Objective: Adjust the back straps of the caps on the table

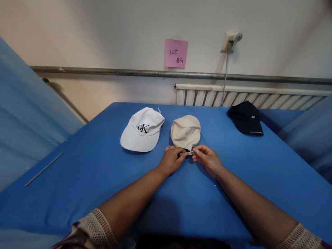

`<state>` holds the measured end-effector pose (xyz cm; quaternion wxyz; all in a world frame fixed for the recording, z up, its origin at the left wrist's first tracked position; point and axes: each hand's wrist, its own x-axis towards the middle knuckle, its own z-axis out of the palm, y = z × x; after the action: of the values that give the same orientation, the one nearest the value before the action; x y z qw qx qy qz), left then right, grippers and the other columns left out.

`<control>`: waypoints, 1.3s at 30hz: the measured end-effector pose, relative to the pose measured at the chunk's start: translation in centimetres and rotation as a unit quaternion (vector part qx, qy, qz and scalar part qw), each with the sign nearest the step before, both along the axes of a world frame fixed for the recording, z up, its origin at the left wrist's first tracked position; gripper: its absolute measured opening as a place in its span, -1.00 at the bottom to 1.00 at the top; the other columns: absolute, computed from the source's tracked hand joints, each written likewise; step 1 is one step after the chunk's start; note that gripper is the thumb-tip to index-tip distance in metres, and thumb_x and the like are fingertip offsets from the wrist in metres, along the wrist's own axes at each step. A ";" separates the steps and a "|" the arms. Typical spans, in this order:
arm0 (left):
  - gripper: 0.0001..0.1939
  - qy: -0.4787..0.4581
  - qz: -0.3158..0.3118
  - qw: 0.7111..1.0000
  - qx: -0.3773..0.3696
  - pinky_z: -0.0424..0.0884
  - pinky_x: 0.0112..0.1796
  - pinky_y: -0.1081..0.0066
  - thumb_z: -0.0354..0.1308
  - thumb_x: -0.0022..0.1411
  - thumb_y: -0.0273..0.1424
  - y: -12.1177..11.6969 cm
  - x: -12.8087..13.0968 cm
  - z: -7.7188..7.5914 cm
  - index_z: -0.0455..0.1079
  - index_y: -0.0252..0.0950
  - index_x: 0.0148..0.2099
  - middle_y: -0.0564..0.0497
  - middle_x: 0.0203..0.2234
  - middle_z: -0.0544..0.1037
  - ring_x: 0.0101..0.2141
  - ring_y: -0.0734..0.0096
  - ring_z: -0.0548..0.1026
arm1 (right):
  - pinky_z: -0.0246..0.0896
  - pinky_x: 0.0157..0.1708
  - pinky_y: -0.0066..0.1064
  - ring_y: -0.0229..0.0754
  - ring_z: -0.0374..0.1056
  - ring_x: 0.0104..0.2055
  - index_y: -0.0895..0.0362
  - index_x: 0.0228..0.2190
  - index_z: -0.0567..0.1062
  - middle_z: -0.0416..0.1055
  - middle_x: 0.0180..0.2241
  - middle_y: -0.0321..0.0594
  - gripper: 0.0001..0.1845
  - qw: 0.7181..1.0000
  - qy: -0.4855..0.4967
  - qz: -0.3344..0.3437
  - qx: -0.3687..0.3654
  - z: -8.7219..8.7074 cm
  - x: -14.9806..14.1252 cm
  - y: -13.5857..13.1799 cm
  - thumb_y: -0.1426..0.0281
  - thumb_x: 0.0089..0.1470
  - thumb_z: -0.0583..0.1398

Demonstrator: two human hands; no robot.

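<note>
A beige cap (185, 129) lies in the middle of the blue-covered surface, its back strap turned toward me. My left hand (172, 159) pinches the left part of the strap between thumb and fingers. On the other side, my right hand (207, 159) is closed on the strap at its small metal buckle (193, 152). The cap's brim is out of sight. Just left of it rests a white cap (144, 129) with black letters, brim toward me. A dark navy cap (246, 117) sits apart at the far right.
The blue cover (103, 166) spreads over the whole table. A thin stick (43, 169) lies at its left. Behind are a metal rail (129, 72), a white radiator (249, 97), a plugged-in cord (225, 76) and a pink note (176, 53). Blue curtains (23, 114) hang at the sides.
</note>
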<state>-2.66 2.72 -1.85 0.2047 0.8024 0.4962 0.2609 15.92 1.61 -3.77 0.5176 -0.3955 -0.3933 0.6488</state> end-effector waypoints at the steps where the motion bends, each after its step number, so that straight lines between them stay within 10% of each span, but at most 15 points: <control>1: -0.77 -0.002 -0.002 1.000 0.001 0.21 -0.16 0.29 0.07 0.29 -0.29 -0.1 0.1 0.0 0.54 -0.23 -0.27 0.03 -0.43 0.60 -0.34 0.35 0.44 | 0.33 -0.35 -0.41 -0.33 0.40 -0.47 0.11 -0.38 0.52 0.49 -0.47 -0.32 -0.63 1.000 -0.001 0.001 0.000 -0.1 -0.1 0.0 0.14 -0.16 0.42; 39: -0.79 0.020 -0.001 0.997 0.077 0.31 -0.03 0.18 0.07 0.29 -0.40 -2.0 0.2 1.2 0.33 -0.25 -0.03 -0.07 -0.19 0.55 -0.15 0.22 0.47 | 0.37 -0.40 -0.44 -0.29 0.46 -0.47 0.15 -0.43 0.46 0.54 -0.48 -0.26 -0.59 0.997 0.057 0.021 -0.057 0.3 0.4 0.1 0.15 -0.19 0.43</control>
<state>-2.49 0.71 -0.67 0.1326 0.8213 0.4778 0.2821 16.29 1.70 -3.42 0.5023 -0.3784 -0.3335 0.7024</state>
